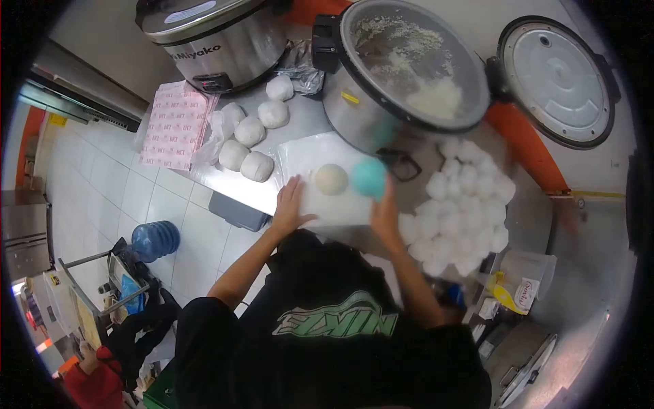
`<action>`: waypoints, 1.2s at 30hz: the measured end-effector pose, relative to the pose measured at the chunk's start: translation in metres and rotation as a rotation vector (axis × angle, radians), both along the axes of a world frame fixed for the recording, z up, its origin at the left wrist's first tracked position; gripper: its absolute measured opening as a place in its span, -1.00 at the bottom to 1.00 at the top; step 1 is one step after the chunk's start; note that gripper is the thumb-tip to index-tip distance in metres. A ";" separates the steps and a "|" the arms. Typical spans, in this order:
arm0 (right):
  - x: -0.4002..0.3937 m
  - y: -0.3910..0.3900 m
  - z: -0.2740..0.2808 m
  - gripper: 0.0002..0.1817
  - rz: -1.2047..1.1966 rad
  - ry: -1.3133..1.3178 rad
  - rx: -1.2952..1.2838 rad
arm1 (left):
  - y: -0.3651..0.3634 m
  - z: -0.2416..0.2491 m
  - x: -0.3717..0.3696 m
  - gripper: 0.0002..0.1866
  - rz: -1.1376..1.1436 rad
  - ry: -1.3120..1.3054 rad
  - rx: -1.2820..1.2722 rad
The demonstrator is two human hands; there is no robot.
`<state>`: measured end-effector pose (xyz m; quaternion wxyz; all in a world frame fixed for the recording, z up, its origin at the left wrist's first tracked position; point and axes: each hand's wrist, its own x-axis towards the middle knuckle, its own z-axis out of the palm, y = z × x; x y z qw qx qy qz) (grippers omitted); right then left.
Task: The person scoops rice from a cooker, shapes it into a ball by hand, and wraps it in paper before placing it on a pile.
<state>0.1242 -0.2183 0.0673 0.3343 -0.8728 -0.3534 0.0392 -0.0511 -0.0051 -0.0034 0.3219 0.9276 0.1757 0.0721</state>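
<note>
My left hand lies with fingers stretched on the left edge of a white sheet. A round, pale mound of what looks like rice sits on that sheet, between my hands. To its right, my right hand grips a small teal bowl, slightly blurred. Beyond the bowl stands a rice cooker with its lid raised and white rice inside.
Several rounded, wrapped white bundles sit at the left. A large heap of white bundles covers the right side. Printed pink paper lies by a Miyako cooker. A plastic tub is at lower right.
</note>
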 end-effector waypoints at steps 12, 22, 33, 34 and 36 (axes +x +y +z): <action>-0.010 -0.026 -0.010 -0.16 0.121 0.040 -0.453 | 0.017 0.011 -0.011 -0.87 -0.040 -0.092 -0.261; 0.027 -0.030 -0.055 -0.81 0.221 0.228 0.014 | 0.022 0.045 -0.009 -0.80 -0.060 -0.248 -0.092; -0.019 -0.069 -0.046 -0.79 0.152 0.708 0.084 | 0.027 0.017 -0.045 -0.84 0.138 -0.198 -0.545; -0.009 -0.067 -0.052 -0.76 -0.008 0.880 -0.032 | 0.031 0.019 -0.033 -0.87 0.221 -0.151 -0.735; 0.007 -0.062 -0.066 -0.76 -0.201 1.178 -0.034 | 0.037 0.001 -0.015 -0.72 0.384 0.139 -0.568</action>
